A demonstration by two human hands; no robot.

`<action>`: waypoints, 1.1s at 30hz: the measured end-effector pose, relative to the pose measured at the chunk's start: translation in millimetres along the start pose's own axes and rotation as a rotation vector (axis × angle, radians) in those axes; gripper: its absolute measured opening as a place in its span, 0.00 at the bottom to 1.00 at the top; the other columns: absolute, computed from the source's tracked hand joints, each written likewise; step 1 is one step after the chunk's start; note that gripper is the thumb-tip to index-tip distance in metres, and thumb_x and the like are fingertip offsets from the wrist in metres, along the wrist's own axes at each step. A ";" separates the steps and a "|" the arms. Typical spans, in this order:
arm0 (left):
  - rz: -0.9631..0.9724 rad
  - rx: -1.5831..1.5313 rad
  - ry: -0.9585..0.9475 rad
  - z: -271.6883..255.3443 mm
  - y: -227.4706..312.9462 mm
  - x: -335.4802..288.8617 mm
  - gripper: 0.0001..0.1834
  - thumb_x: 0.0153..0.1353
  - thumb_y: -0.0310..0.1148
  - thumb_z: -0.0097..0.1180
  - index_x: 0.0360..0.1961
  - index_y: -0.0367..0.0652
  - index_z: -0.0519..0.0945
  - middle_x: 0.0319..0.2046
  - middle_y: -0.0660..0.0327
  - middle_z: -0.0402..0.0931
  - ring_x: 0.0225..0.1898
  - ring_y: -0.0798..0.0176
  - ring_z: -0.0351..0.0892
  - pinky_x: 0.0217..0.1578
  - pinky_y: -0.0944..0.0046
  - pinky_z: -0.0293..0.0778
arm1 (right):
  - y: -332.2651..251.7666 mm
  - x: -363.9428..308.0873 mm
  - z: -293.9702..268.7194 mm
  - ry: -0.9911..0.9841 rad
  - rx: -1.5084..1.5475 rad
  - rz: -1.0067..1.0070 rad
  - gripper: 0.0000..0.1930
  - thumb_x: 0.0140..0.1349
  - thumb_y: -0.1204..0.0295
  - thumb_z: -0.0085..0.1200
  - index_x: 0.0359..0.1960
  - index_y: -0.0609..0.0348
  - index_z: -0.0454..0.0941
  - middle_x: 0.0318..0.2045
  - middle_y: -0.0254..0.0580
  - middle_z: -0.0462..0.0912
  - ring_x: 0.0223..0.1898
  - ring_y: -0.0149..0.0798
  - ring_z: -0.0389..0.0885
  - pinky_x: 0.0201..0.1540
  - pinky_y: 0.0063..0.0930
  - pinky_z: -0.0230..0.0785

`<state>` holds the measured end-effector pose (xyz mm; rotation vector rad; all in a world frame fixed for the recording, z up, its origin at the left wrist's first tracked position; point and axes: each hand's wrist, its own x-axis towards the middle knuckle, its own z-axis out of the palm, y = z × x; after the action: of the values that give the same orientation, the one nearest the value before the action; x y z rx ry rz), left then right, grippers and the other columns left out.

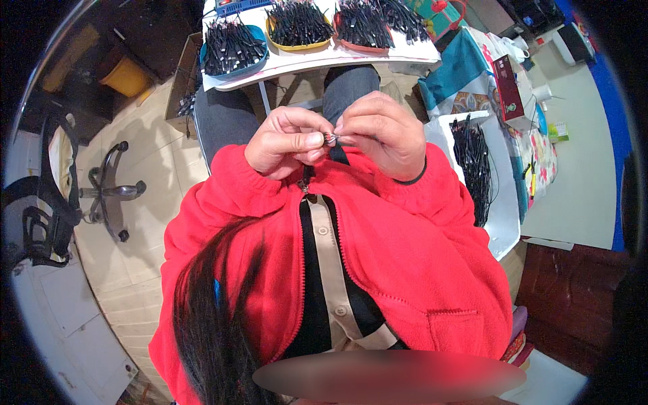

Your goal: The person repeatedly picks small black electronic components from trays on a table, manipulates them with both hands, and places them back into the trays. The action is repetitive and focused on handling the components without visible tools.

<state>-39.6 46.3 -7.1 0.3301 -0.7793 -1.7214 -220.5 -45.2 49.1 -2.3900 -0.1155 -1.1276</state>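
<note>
The left hand (289, 143) and right hand (385, 128) meet in front of a red jacket (398, 243). Between them, just above the lap, is a small bunch of wires (330, 138). The left thumb and forefinger are pinched on it, the other fingers curled in beneath. The right thumb and forefinger are drawn narrow at its right end, the remaining fingers bent. The finest detail there is too small to tell.

Past the hands, dark trousers (229, 115) run under the near edge of a white table (297, 65). By its near left corner is a blue tray (251, 66), heaped with black cables. A yellow tray (304, 47) sits near the middle of that edge, and a red tray (368, 48) to its right, both full of the same. More cables (403, 20) lie back from the near right corner. Behind the blue tray is a blue basket (236, 7), partly cut off.

On the right, a white box (505, 233) holds long black cables (474, 172) lengthwise. A carton (177, 98) stands beside the left leg. Farther out are a chair base (111, 191) on the left and a red box (507, 88) on the right.
</note>
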 end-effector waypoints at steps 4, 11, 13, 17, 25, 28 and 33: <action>0.002 0.186 0.015 6.5 5.3 -1.3 0.07 0.57 0.22 0.55 0.37 0.32 0.80 0.25 0.60 0.77 0.23 0.72 0.71 0.22 0.74 0.62 | -3.3 -7.5 -1.4 -0.089 0.135 0.169 0.06 0.54 0.78 0.59 0.31 0.64 0.75 0.29 0.39 0.77 0.31 0.36 0.75 0.35 0.23 0.67; 0.472 1.289 -0.105 14.3 20.8 0.5 0.08 0.56 0.23 0.57 0.36 0.33 0.81 0.26 0.57 0.79 0.28 0.69 0.77 0.29 0.69 0.71 | 2.2 -18.1 2.4 -0.176 1.180 1.104 0.09 0.64 0.70 0.51 0.37 0.64 0.75 0.30 0.32 0.77 0.33 0.26 0.73 0.38 0.18 0.66; 0.364 1.087 -0.023 14.6 19.1 -2.2 0.08 0.56 0.23 0.57 0.37 0.33 0.81 0.27 0.58 0.79 0.28 0.70 0.77 0.30 0.70 0.72 | -3.0 -18.9 0.7 -0.110 0.939 0.945 0.08 0.64 0.71 0.51 0.37 0.66 0.75 0.31 0.31 0.77 0.33 0.25 0.74 0.39 0.18 0.67; 0.150 0.647 0.120 12.0 12.9 -6.2 0.07 0.57 0.23 0.57 0.37 0.33 0.82 0.26 0.61 0.78 0.27 0.72 0.75 0.30 0.72 0.71 | -13.5 -16.0 -0.4 -0.005 0.115 0.436 0.09 0.52 0.76 0.60 0.35 0.62 0.77 0.30 0.38 0.79 0.34 0.37 0.78 0.38 0.27 0.69; 0.149 0.520 0.103 9.9 2.8 -2.6 0.07 0.57 0.23 0.57 0.37 0.34 0.82 0.26 0.62 0.78 0.27 0.73 0.74 0.29 0.73 0.70 | -10.6 -13.2 2.6 -0.019 -0.308 -0.022 0.10 0.47 0.76 0.63 0.31 0.59 0.76 0.27 0.42 0.77 0.29 0.41 0.76 0.31 0.29 0.67; 0.222 0.762 0.088 12.1 4.2 -3.4 0.07 0.57 0.23 0.57 0.37 0.34 0.82 0.26 0.62 0.78 0.27 0.73 0.74 0.29 0.73 0.70 | -15.7 -19.9 -1.6 -0.128 0.147 0.468 0.07 0.54 0.74 0.59 0.32 0.62 0.76 0.27 0.38 0.77 0.29 0.34 0.75 0.32 0.25 0.66; 0.191 0.589 0.083 12.8 2.2 -5.2 0.07 0.56 0.23 0.57 0.36 0.33 0.81 0.26 0.60 0.78 0.25 0.72 0.73 0.27 0.73 0.68 | -19.0 -23.6 2.2 -0.027 1.071 0.996 0.09 0.61 0.72 0.55 0.37 0.67 0.76 0.30 0.33 0.77 0.33 0.25 0.73 0.36 0.22 0.68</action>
<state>-43.9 55.1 2.8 0.6969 -1.2096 -1.2653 -239.7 -24.5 37.9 -1.1931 0.3466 -0.3528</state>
